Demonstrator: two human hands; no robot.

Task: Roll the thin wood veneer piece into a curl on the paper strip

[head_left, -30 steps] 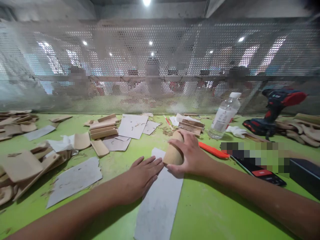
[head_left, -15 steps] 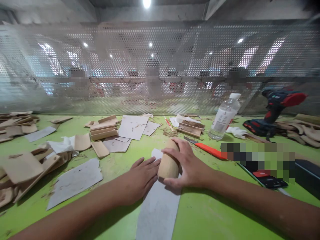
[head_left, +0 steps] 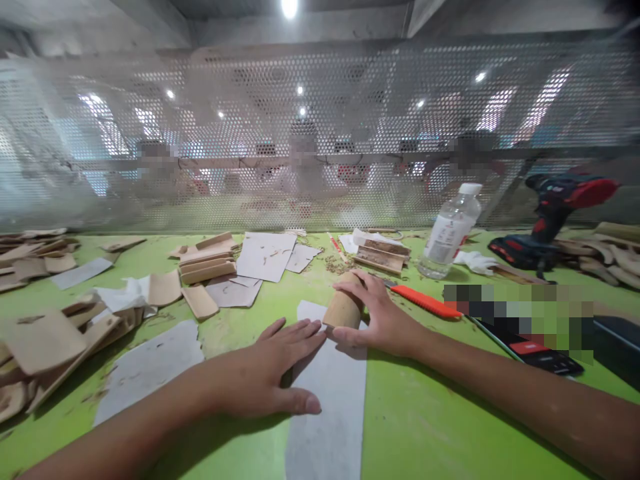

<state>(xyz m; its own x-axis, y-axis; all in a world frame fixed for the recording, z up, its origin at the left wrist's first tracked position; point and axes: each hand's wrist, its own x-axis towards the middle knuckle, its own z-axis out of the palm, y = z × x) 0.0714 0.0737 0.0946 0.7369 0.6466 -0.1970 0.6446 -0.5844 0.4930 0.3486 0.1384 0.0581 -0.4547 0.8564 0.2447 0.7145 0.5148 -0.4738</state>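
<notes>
My right hand is closed over a curved piece of bamboo, thumb on the near side and fingers over its top. The bamboo rests, rounded side up, on a long strip of grey-white sandpaper or paper; I cannot tell which. My left hand lies flat with fingers outstretched, its fingertips on the strip just left of the bamboo and its thumb apart over the strip. Beyond my right hand lies a utility knife with an orange handle.
Bamboo pieces are heaped at the left, near a torn sheet. More stacked pieces lie at the back. A plastic bottle, a cordless drill and a phone occupy the right. A perforated screen closes the far edge.
My right hand and the bamboo have shifted slightly right and away from me, tilting the piece's angle. My left thumb has spread out over the strip, which has moved a little right.
</notes>
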